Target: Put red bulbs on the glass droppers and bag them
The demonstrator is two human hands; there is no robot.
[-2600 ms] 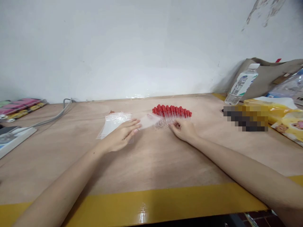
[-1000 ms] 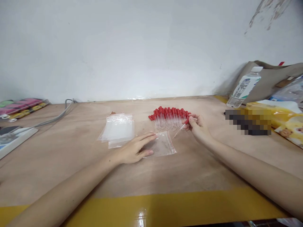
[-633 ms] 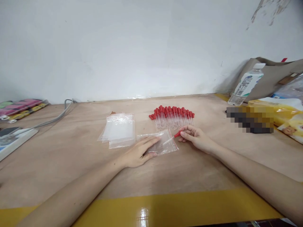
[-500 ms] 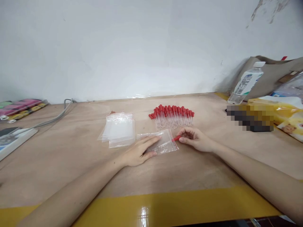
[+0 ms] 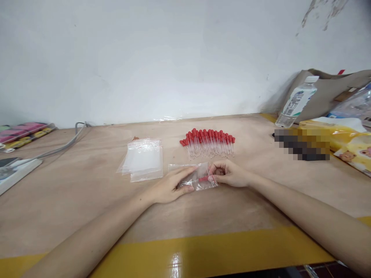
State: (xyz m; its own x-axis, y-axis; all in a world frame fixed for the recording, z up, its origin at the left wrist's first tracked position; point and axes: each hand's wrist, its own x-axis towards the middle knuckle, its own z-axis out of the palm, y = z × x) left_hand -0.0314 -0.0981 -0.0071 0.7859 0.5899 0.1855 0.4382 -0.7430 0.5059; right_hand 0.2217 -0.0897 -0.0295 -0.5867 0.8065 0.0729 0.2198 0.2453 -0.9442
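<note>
A clear zip bag point(image 5: 206, 185) with a red line along its mouth lies on the table, its mouth toward the right. My left hand point(image 5: 171, 185) rests on the bag's left part, fingers stretched and thumb spread away from them. A dropper with a red bulb point(image 5: 203, 179) lies mostly inside the bag. My right hand point(image 5: 232, 174) is at the mouth, thumb and fingers pinched on the bulb's end. Behind the bag is a row of red-bulbed droppers point(image 5: 207, 143) with clear stems. Several more zip bags point(image 5: 146, 159) are stacked to the left.
At right, a plastic bottle point(image 5: 298, 101) leans by a grey-brown bag point(image 5: 330, 92), near yellow packages point(image 5: 327, 133) and a blurred-out dark object point(image 5: 301, 146). At left are a grey cable point(image 5: 65, 148), a white power strip point(image 5: 21, 175) and packed coloured items point(image 5: 26, 133). Yellow tape point(image 5: 208, 251) edges the table.
My right hand has moved left, and the red bulb has slid from outside the bag's mouth to inside it. My left hand has stayed on the bag. The view has shifted slightly.
</note>
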